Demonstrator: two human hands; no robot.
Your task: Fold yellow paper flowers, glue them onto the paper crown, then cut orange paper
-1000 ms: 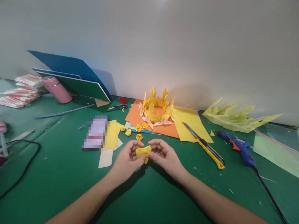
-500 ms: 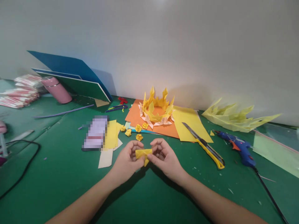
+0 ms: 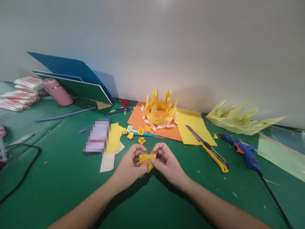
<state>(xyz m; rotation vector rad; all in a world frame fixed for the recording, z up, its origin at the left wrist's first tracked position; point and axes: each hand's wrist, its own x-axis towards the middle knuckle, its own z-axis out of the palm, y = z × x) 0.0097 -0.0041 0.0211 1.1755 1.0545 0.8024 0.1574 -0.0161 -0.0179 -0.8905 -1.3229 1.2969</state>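
Observation:
A small piece of folded yellow paper [image 3: 147,158] is pinched between my two hands, above the green table near its middle. My left hand [image 3: 131,162] grips its left side, thumb on the near face and fingers curled behind. On the right side, my right hand [image 3: 168,163] presses its thumb against the paper, its fingers bent at the back. Just beyond my hands lie several small folded yellow paper flowers [image 3: 141,140]. Farther back, a yellow folded-paper crown [image 3: 162,119] with a pale pink lower edge stands on an orange sheet [image 3: 134,114].
A utility knife [image 3: 211,151] with its blade out lies at right, beside a blue glue gun [image 3: 245,149] with a black cord. Left are a blurred-out phone [image 3: 97,136], yellow paper pieces [image 3: 115,136] and a pink bottle [image 3: 58,92]. Pale yellow folded paper [image 3: 243,121] stands back right.
The folded yellow paper has tilted slightly and sits a little lower and farther right in my fingers. Both hands keep their pinch, and the things on the table stay put.

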